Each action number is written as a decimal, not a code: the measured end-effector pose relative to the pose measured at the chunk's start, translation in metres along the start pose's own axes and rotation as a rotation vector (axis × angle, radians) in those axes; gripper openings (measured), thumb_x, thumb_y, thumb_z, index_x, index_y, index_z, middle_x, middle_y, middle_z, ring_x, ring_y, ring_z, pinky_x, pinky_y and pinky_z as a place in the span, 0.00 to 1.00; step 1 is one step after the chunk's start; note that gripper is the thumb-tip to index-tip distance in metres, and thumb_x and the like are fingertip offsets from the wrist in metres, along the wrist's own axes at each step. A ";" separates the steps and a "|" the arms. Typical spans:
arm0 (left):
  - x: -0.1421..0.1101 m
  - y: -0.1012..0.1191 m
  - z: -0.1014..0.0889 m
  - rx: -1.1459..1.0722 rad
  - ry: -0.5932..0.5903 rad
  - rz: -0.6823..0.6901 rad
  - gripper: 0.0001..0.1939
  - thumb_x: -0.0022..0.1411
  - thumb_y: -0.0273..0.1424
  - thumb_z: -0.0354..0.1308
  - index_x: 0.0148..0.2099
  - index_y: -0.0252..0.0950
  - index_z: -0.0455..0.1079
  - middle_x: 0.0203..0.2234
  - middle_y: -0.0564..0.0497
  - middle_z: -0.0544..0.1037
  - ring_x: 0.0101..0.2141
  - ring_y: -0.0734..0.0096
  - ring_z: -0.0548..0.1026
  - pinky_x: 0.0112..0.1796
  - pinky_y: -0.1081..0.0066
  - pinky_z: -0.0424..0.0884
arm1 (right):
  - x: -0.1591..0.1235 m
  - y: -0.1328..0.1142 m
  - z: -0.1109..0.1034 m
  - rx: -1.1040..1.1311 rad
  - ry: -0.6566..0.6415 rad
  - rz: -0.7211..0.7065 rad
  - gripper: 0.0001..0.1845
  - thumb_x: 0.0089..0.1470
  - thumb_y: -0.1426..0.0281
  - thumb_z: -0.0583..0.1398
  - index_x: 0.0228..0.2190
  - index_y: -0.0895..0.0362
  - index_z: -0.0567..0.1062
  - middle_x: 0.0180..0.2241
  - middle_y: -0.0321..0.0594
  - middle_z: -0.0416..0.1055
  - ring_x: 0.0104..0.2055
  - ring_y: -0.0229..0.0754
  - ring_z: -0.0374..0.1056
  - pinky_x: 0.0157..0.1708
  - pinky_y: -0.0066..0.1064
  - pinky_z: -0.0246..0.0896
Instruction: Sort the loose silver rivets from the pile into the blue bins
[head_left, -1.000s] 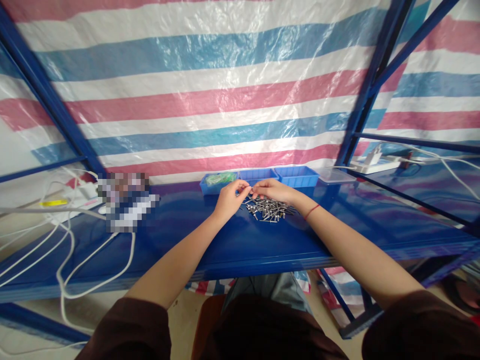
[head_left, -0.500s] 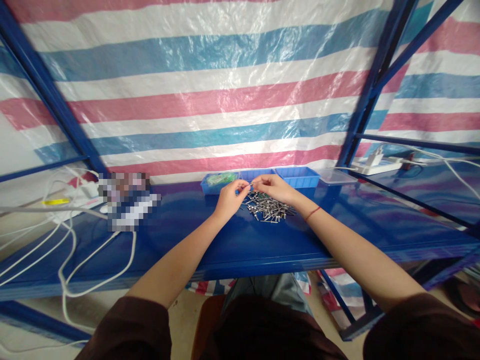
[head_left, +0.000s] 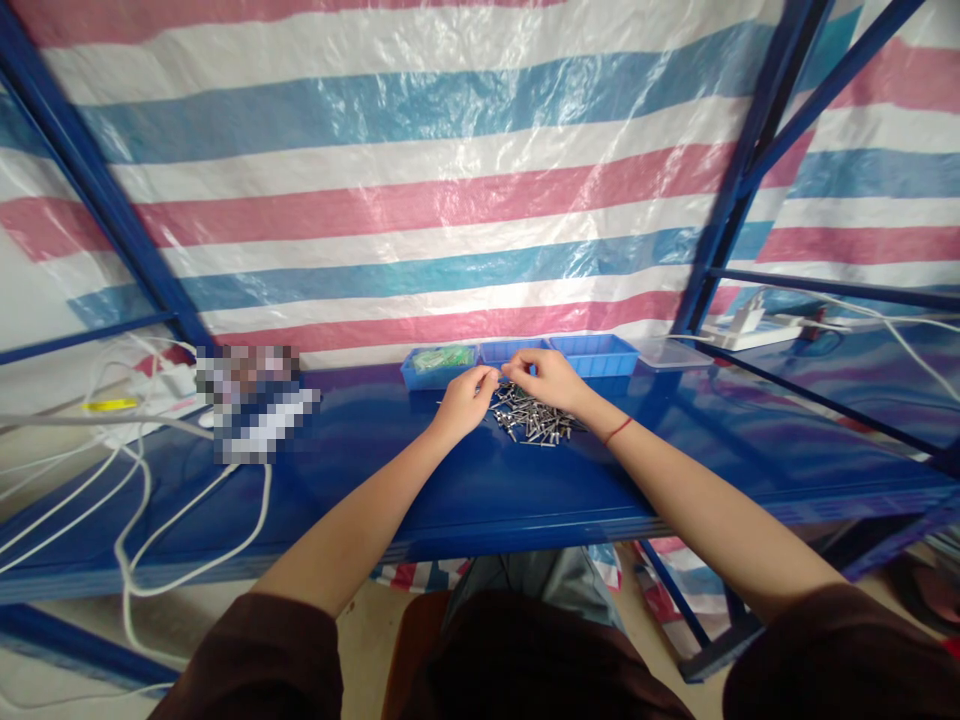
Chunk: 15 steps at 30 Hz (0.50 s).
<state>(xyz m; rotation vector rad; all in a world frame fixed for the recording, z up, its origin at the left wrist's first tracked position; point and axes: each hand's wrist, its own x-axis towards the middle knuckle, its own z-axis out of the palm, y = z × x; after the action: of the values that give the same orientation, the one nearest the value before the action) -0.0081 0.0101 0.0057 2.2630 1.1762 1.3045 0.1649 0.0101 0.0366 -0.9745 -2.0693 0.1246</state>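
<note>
A pile of small metal pins (head_left: 536, 418) lies on the blue shelf (head_left: 480, 480) near its back edge. My left hand (head_left: 465, 400) hovers just left of the pile, fingers pinched together on something too small to name. My right hand (head_left: 544, 375) is raised over the back of the pile, close to the middle blue tray (head_left: 514, 350), its fingers also pinched on something I cannot make out. The fingertips of the two hands are a short way apart.
Three blue trays stand along the back; the left one (head_left: 439, 360) holds green parts, the right one (head_left: 596, 353) looks bare. A clear lid (head_left: 667, 350) lies beside them. White cables (head_left: 150, 500) trail over the left of the shelf. A striped tarpaulin hangs behind.
My hands, which met fingertip to fingertip above the pile, have drawn apart. The right hand has lifted slightly toward the trays.
</note>
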 end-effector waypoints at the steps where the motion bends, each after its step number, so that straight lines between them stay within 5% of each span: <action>1: 0.000 0.000 0.000 -0.003 0.015 -0.007 0.14 0.64 0.34 0.46 0.43 0.35 0.70 0.35 0.48 0.78 0.38 0.69 0.76 0.40 0.71 0.70 | 0.001 0.003 0.000 -0.003 0.041 0.039 0.18 0.54 0.61 0.54 0.21 0.59 0.71 0.20 0.35 0.67 0.23 0.34 0.60 0.26 0.27 0.52; 7: 0.000 0.000 0.000 0.048 -0.001 -0.041 0.15 0.64 0.32 0.47 0.48 0.34 0.69 0.39 0.46 0.77 0.38 0.67 0.75 0.41 0.69 0.70 | 0.011 0.035 -0.003 -0.157 0.335 0.179 0.15 0.55 0.63 0.53 0.28 0.59 0.74 0.27 0.43 0.73 0.29 0.40 0.65 0.32 0.30 0.57; 15: 0.000 -0.006 0.002 0.158 -0.082 0.016 0.13 0.62 0.29 0.48 0.44 0.36 0.72 0.39 0.49 0.78 0.38 0.68 0.75 0.43 0.68 0.69 | 0.012 0.052 -0.003 -0.454 0.115 0.321 0.13 0.52 0.66 0.55 0.32 0.60 0.77 0.32 0.48 0.75 0.35 0.45 0.68 0.35 0.32 0.59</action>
<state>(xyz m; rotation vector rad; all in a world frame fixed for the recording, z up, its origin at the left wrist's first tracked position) -0.0091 0.0146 0.0011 2.4157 1.2758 1.1485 0.1935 0.0534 0.0254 -1.5494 -1.8566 -0.2422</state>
